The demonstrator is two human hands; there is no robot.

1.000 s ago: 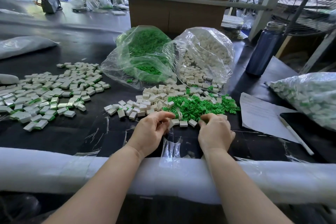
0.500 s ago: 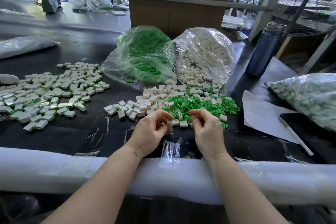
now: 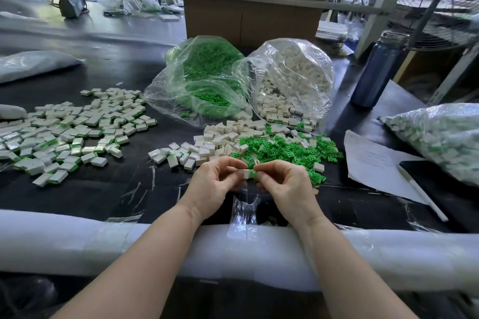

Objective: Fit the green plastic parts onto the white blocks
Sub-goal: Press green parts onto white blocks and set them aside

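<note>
My left hand (image 3: 211, 186) and my right hand (image 3: 286, 185) meet just above the black table, fingertips together. Between them they pinch one white block (image 3: 245, 173); a bit of green shows at its right side under my right fingertips. Just beyond the hands lie a heap of loose white blocks (image 3: 220, 141) and a heap of loose green parts (image 3: 282, 149). A wide spread of blocks with green parts fitted (image 3: 64, 134) covers the table's left side.
Two open clear bags stand behind the heaps: green parts (image 3: 204, 80) and white blocks (image 3: 293, 83). A blue bottle (image 3: 377, 70) stands back right, a filled bag (image 3: 440, 137) at right, paper (image 3: 373, 163) and pen (image 3: 421, 193) beside it. White foam padding (image 3: 77, 241) lines the near edge.
Both hands have lifted off the heaps and come together toward me. They now pinch one white block between them.
</note>
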